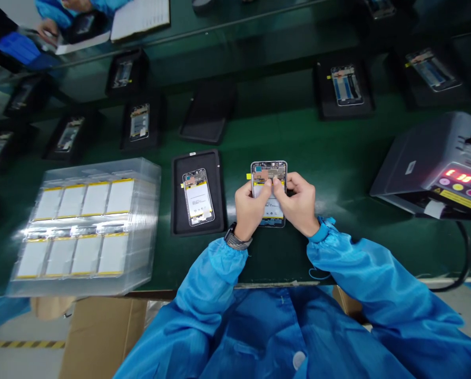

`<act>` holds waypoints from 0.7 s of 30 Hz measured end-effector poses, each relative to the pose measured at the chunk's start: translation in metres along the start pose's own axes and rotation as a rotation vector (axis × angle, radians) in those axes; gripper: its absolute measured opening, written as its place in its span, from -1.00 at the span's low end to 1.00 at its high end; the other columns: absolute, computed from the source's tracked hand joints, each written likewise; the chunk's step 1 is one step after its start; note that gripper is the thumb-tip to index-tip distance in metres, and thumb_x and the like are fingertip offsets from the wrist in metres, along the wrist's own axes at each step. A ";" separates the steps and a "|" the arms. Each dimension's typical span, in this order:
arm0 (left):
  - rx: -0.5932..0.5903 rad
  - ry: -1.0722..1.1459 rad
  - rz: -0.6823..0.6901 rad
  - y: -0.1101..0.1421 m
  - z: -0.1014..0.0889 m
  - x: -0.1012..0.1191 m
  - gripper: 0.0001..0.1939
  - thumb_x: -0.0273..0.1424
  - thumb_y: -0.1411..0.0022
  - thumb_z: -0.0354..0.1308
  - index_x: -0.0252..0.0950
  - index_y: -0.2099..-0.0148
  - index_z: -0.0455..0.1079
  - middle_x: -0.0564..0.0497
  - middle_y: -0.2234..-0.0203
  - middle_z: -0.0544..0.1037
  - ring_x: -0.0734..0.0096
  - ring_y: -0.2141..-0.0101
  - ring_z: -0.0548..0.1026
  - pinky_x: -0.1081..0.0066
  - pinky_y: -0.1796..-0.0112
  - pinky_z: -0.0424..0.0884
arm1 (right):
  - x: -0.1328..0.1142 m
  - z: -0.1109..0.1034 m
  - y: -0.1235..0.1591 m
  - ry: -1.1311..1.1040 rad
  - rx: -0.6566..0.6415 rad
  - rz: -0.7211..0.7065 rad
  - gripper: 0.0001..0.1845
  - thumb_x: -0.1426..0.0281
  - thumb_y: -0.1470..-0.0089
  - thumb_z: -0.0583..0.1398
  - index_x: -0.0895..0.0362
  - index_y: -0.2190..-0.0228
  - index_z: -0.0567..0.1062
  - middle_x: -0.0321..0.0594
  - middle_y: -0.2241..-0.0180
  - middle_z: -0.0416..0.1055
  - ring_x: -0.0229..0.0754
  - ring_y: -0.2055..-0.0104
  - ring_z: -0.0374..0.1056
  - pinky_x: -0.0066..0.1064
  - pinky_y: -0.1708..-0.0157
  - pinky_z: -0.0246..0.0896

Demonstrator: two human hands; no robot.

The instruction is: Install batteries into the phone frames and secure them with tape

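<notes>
The phone frame (269,193) is just below the centre of the view, held flat over the bench with its open back facing up. A white battery (271,206) with a yellow edge lies across it, partly hidden by the hands, and I can't tell whether it is fully seated. A yellow tab (248,176) sticks out past the frame's left side.

Both grips are closed. The left hand (252,206) and right hand (296,202) come in from either side, and their fingertips (275,181) meet at the battery's upper edge. To me, this looks like close work at that one spot rather than carrying. A watch (235,237) sits on the left wrist, above a blue sleeve (215,279).

To the left, a second phone frame (198,197) lies on a black mat (218,195), probably to protect it from scratches. Further left is a clear plastic tray (85,226) of batteries in two rows, within easy reach of the hands. More mats with frames line the green bench (330,137) toward the top of the view. At the right edge, a machine (421,163) shows a lit red display. At the upper left, a co-worker's hand (48,31) is near an open notebook (139,18).
</notes>
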State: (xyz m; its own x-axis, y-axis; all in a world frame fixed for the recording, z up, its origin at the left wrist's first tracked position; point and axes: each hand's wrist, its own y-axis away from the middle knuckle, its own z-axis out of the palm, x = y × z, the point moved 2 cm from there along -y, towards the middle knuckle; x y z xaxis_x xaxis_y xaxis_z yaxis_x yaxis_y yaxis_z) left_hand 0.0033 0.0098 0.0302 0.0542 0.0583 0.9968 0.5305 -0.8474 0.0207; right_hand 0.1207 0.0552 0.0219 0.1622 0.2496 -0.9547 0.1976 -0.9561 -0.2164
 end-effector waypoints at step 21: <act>0.022 -0.064 0.101 0.000 -0.005 0.002 -0.72 -0.18 -0.24 0.30 -0.33 0.32 0.51 0.04 0.50 0.52 0.45 0.47 0.39 0.46 0.43 0.30 | -0.007 -0.005 -0.003 0.023 -0.015 -0.123 -0.78 0.24 -0.22 0.25 0.12 0.39 0.46 -0.37 0.57 0.33 -0.31 0.54 0.20 -0.44 0.49 0.11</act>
State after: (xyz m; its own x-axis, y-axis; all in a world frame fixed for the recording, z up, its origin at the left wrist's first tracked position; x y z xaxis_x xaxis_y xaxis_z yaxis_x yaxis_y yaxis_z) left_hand -0.0011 0.0069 0.0325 0.1620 0.0080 0.9868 0.5378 -0.8391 -0.0815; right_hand 0.1234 0.0569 0.0301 0.1582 0.3688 -0.9159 0.2315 -0.9156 -0.3287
